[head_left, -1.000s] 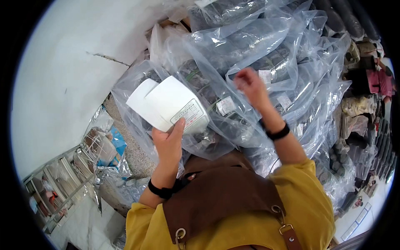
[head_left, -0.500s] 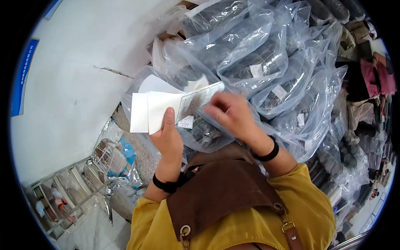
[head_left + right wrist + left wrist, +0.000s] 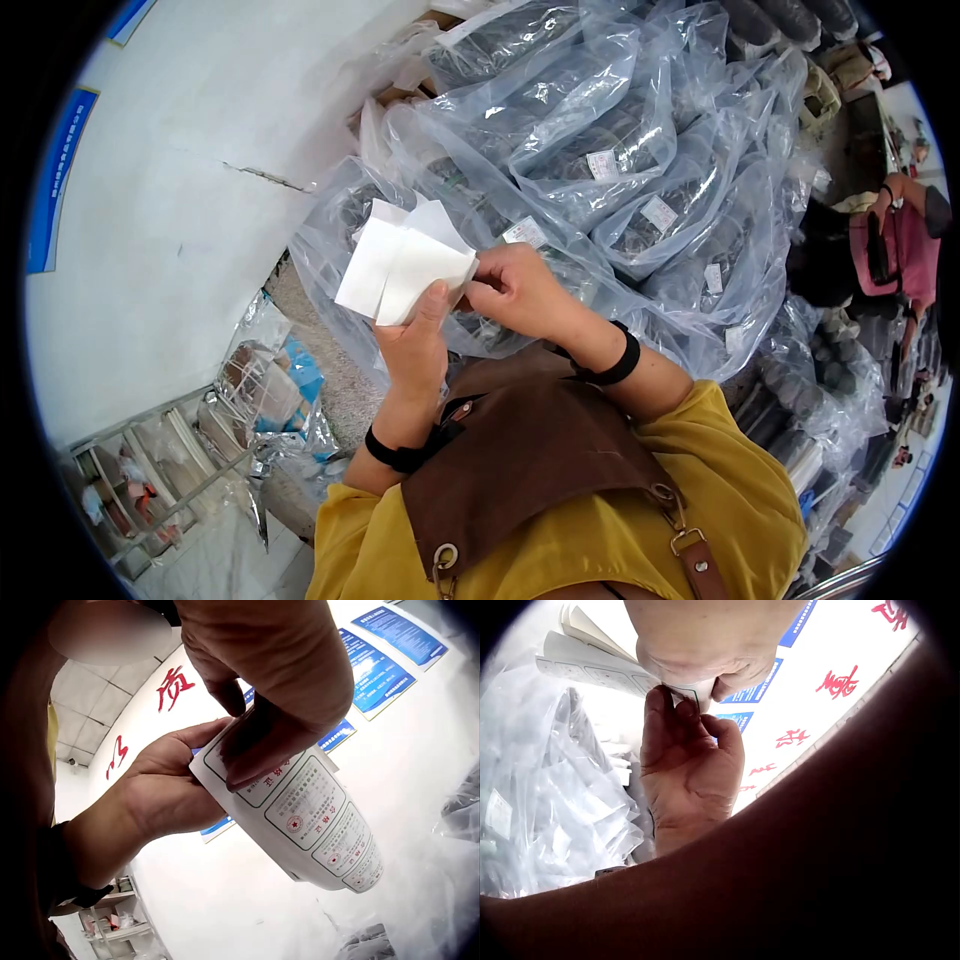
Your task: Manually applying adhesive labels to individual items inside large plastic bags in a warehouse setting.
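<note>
My left hand (image 3: 412, 350) grips a folded strip of white labels (image 3: 405, 265), the thumb lying across its blank backing. Printed green-framed labels with red stamps show on the strip's other face (image 3: 307, 814) in the right wrist view. At the strip's right end my right hand (image 3: 530, 292) pinches the edge between curled fingers and thumb. In the left wrist view the fingertips of the right hand (image 3: 694, 772) meet the strip close beside the left hand (image 3: 709, 637). Beyond both hands lie clear plastic bags (image 3: 590, 90) of dark contents, several with a white label (image 3: 602, 165).
A white wall (image 3: 190, 180) rises on the left, with a crack in it. Crumpled foil packaging (image 3: 270, 390) and a rack (image 3: 160, 480) stand at the lower left. On the right a person in pink (image 3: 905, 250) is near more bagged goods.
The right hand came from over the bags to the label strip and now pinches its right end. The strip has turned, its printed face out of the head view. The person in pink has shifted.
</note>
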`<state>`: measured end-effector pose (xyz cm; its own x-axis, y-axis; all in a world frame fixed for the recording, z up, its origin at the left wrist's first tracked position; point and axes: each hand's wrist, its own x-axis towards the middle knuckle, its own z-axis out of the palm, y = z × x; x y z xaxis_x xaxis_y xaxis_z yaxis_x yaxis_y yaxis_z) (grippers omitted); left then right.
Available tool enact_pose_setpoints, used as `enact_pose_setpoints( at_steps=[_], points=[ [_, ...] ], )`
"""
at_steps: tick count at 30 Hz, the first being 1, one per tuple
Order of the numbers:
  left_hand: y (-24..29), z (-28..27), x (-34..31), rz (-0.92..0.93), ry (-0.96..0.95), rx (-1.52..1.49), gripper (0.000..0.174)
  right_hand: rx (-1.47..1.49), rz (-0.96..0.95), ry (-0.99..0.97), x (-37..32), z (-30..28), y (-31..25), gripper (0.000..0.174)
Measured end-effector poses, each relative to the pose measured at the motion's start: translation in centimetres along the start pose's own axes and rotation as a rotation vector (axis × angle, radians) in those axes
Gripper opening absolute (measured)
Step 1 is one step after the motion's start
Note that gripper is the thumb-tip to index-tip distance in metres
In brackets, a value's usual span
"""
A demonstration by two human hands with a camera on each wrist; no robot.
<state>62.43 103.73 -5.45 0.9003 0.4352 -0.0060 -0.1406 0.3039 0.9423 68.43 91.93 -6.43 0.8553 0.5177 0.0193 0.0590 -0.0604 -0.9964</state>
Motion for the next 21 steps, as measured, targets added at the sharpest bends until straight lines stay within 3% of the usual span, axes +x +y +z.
enact_pose_setpoints(
  at_steps=[4,8,10,11,12,14,15,16,17,18,20,21],
  points=[
    [-0.1,-0.3,0.1,-0.04,0.0,-0.109,0.03,0.156,0.011,0.0,-0.3,0.5,-0.3,0.019],
    [-0.1,-0.6,0.1,-0.087,-0.046,-0.122,0.038,0.098,-0.036,0.0,-0.6,1.1,-0.4,0.023],
    [0.5,-0.8,0.7,-0.226,-0.074,-0.249,0.039,0.482,-0.021,-0.044,-0.6,1.5,1.3,0.022],
    [0.3,-0.6,1.0,-0.17,-0.021,-0.309,0.03,0.477,-0.022,-0.034,-0.5,1.4,2.0,0.022],
    [0.2,-0.8,1.3,-0.171,-0.028,-0.312,0.03,0.504,-0.007,-0.066,-0.4,1.2,2.6,0.022],
    [0.3,-2.6,2.4,-0.22,0.173,-0.348,0.033,0.525,0.006,-0.092,0.0,-0.2,3.1,0.022],
    [0.3,-5.3,3.3,-0.145,0.111,0.094,0.038,0.551,0.166,-0.154,0.2,-2.0,3.3,0.022],
    [0.7,-7.2,4.2,-0.177,0.215,-0.142,0.039,0.575,0.327,-0.219,0.7,-3.9,3.5,0.022],
    [1.0,-8.9,5.2,-0.204,0.318,-0.382,0.04,0.689,0.333,-0.111,1.6,-5.8,5.0,0.023],
    [1.9,-10.6,5.6,-0.197,0.303,-0.468,0.041,0.801,0.339,-0.006,3.0,-7.6,6.7,0.025],
    [2.7,-13.2,5.3,-0.186,0.29,-0.557,0.041,0.657,0.259,0.298,6.9,-10.3,7.7,0.027],
    [2.8,-14.3,4.8,-0.174,0.357,-0.452,0.041,0.426,0.202,0.296,9.5,-11.5,8.9,0.029]
  ],
)
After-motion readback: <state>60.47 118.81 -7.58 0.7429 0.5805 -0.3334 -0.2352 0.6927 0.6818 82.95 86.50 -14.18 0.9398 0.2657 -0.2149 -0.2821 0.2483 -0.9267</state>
